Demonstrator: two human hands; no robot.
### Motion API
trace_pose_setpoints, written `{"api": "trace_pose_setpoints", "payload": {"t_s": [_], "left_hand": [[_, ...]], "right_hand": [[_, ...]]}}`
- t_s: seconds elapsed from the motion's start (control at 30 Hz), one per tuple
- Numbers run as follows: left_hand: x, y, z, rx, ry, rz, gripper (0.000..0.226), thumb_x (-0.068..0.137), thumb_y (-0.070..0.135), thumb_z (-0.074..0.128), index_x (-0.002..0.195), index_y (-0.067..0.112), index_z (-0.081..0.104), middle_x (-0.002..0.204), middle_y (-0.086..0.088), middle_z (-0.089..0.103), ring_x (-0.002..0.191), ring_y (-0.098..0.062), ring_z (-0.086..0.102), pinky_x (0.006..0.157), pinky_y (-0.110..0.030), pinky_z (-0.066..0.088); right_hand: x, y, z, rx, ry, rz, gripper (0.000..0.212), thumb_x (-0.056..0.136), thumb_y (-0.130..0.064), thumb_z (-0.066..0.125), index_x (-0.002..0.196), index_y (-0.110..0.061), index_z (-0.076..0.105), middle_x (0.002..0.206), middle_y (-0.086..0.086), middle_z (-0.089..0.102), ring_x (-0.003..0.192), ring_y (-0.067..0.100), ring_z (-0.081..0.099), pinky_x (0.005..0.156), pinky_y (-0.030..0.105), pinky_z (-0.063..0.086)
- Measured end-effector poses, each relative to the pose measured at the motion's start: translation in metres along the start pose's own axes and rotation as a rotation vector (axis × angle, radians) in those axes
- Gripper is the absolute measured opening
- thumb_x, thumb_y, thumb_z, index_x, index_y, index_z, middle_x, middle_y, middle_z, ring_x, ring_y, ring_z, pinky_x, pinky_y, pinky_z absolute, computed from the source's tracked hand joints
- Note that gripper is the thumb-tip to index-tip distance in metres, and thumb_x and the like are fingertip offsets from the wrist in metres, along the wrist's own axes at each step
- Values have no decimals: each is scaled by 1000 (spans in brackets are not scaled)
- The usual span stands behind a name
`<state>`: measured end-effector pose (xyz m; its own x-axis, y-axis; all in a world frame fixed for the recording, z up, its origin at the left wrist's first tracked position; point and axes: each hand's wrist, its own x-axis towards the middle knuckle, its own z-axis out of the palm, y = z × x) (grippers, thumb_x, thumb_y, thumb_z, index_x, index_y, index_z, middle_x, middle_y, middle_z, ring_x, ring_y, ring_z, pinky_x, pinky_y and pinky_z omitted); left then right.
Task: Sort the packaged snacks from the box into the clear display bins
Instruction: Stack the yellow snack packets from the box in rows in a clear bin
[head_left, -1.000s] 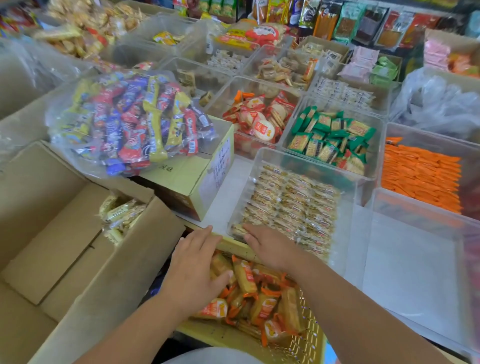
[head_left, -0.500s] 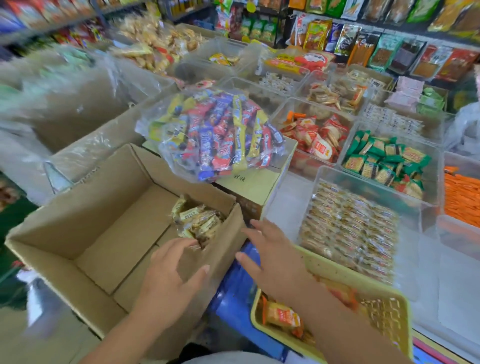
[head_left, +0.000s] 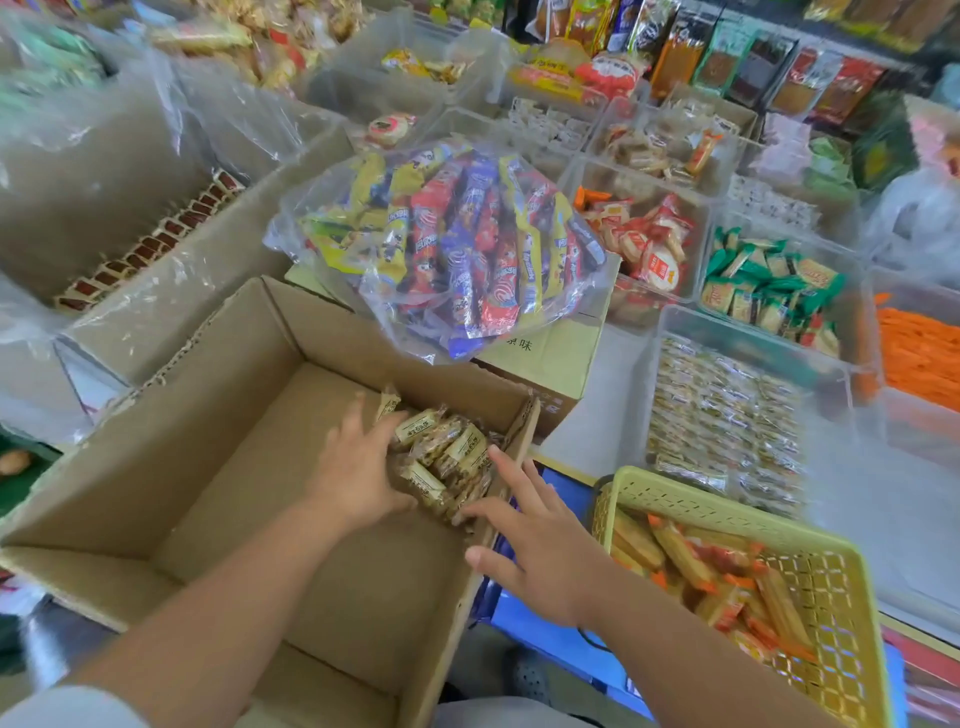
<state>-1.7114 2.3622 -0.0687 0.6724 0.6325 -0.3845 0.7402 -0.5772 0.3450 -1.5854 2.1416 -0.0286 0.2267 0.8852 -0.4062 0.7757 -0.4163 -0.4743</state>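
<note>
Shop shelves and clear display bins (head_left: 727, 415) full of packaged goods fill the background. Nearer, an open cardboard box (head_left: 171, 467) holds a small pile of wrapped snacks (head_left: 441, 457) in its right corner. Left hand (head_left: 358, 467) presses this pile with spread fingers; right hand (head_left: 540, 551) touches it, fingers wide, holding nothing.

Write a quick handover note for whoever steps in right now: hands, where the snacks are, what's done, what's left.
Left hand: open, inside the cardboard box, pressed against the pile of wrapped snacks; no grip yet.
Right hand: open, reaching over the box's right wall, fingertips at the pile.
Snacks: a small heap in the box's far right corner; the rest of the box is bare.
Done: the clear bin to the right already holds similar packets.
Left: scoop up the heap and move it over.
</note>
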Motion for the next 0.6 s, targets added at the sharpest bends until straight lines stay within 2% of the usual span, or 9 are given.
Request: {"api": "trace_pose_setpoints", "payload": {"t_s": [0.17,0.23,0.3,0.47,0.6], "left_hand": [[47,5,8,175,-107,69,130,53,61,91,158,46,17,168,-18,-22,147,-47,28,120,-49,32],[58,4,14,109,-175,46,129,53,56,93,157,47,17,166,-14,-29,149,-46,25,120,-47,33],[64,1,21,0,-217,30,124,52,51,94,155,46,26,165,-10,-33,152,-44,21,121,-46,34],[65,-11,33,-51,-124,56,106,53,48,95,146,38,45,171,-12,-10,150,-42,28,119,-44,36],[59,-26,39,-86,-68,61,92,56,41,97,137,28,57,169,-16,5,147,-41,35,118,-41,38]], "right_hand": [[0,-2,-3,20,-24,19,48,97,-68,37,143,-54,32,157,-30,-33,153,24,-19,123,54,11],[-1,-1,-3,14,-25,23,49,96,-69,37,143,-54,32,156,-31,-32,155,25,-11,122,55,18],[-1,-1,-3,3,-14,22,49,96,-70,37,143,-55,32,156,-32,-31,155,26,2,118,54,26],[-1,0,0,-7,8,14,51,94,-73,35,142,-56,31,156,-32,-31,145,27,25,110,48,34],[1,1,1,-2,14,7,51,94,-73,36,142,-57,32,156,-32,-31,142,26,30,107,45,36]]}}
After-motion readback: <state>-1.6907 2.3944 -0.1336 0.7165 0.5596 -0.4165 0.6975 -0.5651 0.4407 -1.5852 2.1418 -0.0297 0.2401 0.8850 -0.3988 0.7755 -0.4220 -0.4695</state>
